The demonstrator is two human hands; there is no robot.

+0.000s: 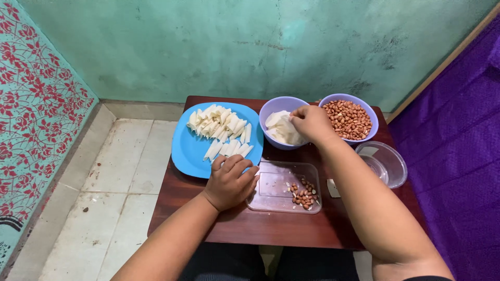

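Right hand (311,123) pinches white pieces (281,130) in the purple bowl (275,106); left hand (230,181) rests curled, empty.

Glossy wood table (271,229) w/ clear plastic tray (276,182).

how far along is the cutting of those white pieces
Done: many white strips lie cut on the blue plate. In hand: the right hand reaches into the purple bowl of uncut white chunks, while the left hand rests closed at the clear tray, which holds a few peanuts. Left: those chunks, and the full bowl of peanuts.
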